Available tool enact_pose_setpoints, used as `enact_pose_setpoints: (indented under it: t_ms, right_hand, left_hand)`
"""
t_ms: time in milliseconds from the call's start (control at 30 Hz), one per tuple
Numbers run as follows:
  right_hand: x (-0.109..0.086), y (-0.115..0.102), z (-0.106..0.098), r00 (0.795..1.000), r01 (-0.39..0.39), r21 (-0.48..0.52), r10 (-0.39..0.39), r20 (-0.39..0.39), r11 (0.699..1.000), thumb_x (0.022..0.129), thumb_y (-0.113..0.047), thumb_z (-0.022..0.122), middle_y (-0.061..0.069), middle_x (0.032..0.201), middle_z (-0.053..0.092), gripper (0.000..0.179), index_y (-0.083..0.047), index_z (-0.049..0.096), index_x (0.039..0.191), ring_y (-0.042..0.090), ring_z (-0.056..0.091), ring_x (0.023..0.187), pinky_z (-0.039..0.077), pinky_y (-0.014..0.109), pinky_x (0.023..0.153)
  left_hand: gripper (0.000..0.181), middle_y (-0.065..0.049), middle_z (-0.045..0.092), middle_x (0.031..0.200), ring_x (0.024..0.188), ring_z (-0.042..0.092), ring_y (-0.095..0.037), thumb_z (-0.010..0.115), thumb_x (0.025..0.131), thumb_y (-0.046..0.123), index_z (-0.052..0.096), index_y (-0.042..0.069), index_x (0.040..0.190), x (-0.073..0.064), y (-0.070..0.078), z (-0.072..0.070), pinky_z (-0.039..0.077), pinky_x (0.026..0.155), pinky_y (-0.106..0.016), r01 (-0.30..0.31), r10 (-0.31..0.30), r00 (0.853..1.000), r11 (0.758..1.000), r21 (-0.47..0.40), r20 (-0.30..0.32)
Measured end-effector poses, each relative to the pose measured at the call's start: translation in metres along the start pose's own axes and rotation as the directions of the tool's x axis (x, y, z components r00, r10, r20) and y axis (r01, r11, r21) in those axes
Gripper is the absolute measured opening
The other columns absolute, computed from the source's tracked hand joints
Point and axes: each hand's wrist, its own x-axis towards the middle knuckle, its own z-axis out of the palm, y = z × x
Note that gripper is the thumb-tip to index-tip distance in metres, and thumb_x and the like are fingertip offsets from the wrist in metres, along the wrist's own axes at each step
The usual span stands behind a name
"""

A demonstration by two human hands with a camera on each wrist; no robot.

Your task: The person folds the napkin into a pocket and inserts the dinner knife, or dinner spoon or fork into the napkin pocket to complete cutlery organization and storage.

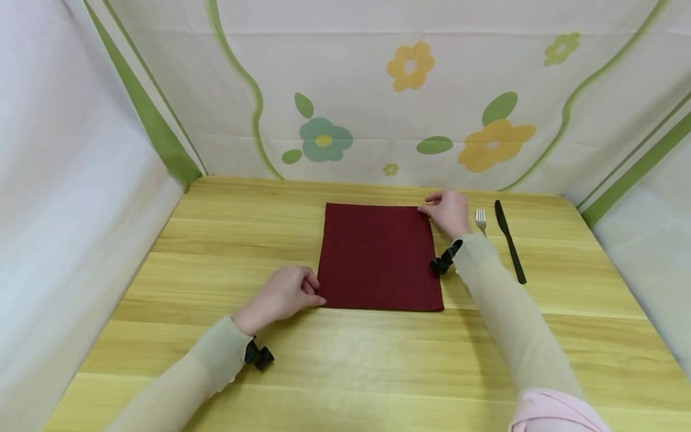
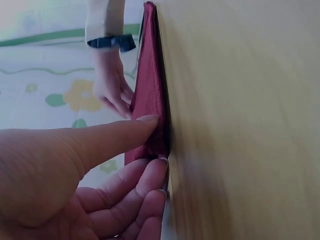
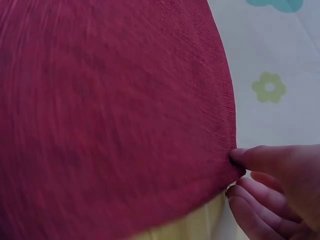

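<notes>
A dark red cloth napkin (image 1: 378, 258), folded to a square, lies flat on the wooden table (image 1: 216, 252). At its near left corner my left hand (image 1: 283, 294) pinches the cloth between thumb and fingers. The left wrist view shows that thumb on top of the napkin (image 2: 148, 85) and the fingers at its edge. My right hand (image 1: 448, 211) pinches the far right corner. In the right wrist view the thumb of the right hand (image 3: 280, 185) presses on the corner of the napkin (image 3: 120, 110), with the other fingers beneath.
To the right of the napkin lie a fork (image 1: 480, 217), its handle partly hidden by the right sleeve, and a black knife (image 1: 510, 241). A white curtain (image 1: 367, 108) with printed flowers stands behind the table, and white cloth walls (image 1: 70, 180) rise at both sides.
</notes>
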Motion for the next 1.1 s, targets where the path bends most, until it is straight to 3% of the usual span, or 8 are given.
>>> enact_pose_setpoints:
  t_ms: [233,400,533,633,933,1100]
  right_hand:
    - [0.0,-0.003,0.0,1.0,-0.017,0.046,0.017,-0.008,0.999,0.088,-0.016,0.082,0.02,0.097,0.075,0.031,0.003,0.075,0.112,0.032,0.071,0.087,0.056,0.045,0.078]
    - [-0.009,-0.008,-0.015,0.999,-0.046,0.095,0.044,0.022,0.994,0.09,-0.023,0.08,0.02,0.106,0.073,0.039,0.001,0.072,0.12,0.032,0.068,0.094,0.055,0.046,0.079]
    - [-0.019,-0.015,-0.03,0.997,-0.059,0.124,0.051,0.061,0.991,0.091,-0.033,0.08,0.019,0.113,0.071,0.048,-0.002,0.07,0.127,0.032,0.066,0.101,0.054,0.047,0.082]
    - [-0.029,-0.019,-0.039,0.994,-0.079,0.139,0.066,0.092,0.987,0.088,-0.039,0.081,0.018,0.114,0.071,0.054,-0.004,0.07,0.128,0.031,0.067,0.103,0.054,0.046,0.083]
    - [-0.069,-0.019,-0.054,0.978,-0.077,0.13,0.049,0.205,0.988,0.085,-0.048,0.082,0.012,0.105,0.075,0.065,-0.002,0.069,0.128,0.027,0.07,0.099,0.055,0.044,0.085]
    - [-0.094,-0.013,-0.052,0.964,-0.109,0.133,0.072,0.255,0.985,0.084,-0.049,0.083,0.008,0.103,0.076,0.065,-0.003,0.07,0.128,0.024,0.071,0.098,0.056,0.039,0.084]
  left_hand:
    - [0.03,0.006,0.065,0.079,0.071,0.06,-0.008,0.088,0.082,0.024,0.071,0.005,0.097,-0.001,-0.003,0.0,0.053,0.068,-0.03,-0.021,0.021,1.0,0.999,-0.047,-0.005]
    - [0.048,-0.004,0.07,0.099,0.089,0.065,-0.019,0.085,0.085,0.031,0.069,0.001,0.119,0.009,-0.011,-0.02,0.055,0.08,-0.037,-0.017,0.014,1.0,0.992,-0.125,-0.024]
    - [0.058,-0.017,0.067,0.122,0.113,0.061,-0.033,0.082,0.09,0.028,0.061,-0.001,0.136,0.029,-0.014,-0.041,0.05,0.097,-0.048,-0.045,0.033,0.997,0.981,-0.188,-0.069]
    - [0.061,-0.019,0.063,0.131,0.123,0.056,-0.037,0.08,0.091,0.027,0.057,0.0,0.14,0.048,-0.015,-0.051,0.044,0.105,-0.051,-0.069,0.047,0.993,0.976,-0.204,-0.108]
    - [0.059,-0.015,0.059,0.137,0.128,0.052,-0.032,0.076,0.094,0.031,0.056,0.006,0.144,0.093,-0.012,-0.061,0.042,0.106,-0.048,-0.105,0.064,0.979,0.973,-0.208,-0.193]
    - [0.056,-0.013,0.059,0.138,0.128,0.051,-0.03,0.076,0.095,0.03,0.057,0.008,0.143,0.115,-0.018,-0.06,0.044,0.104,-0.046,-0.09,0.039,0.975,0.969,-0.23,-0.218]
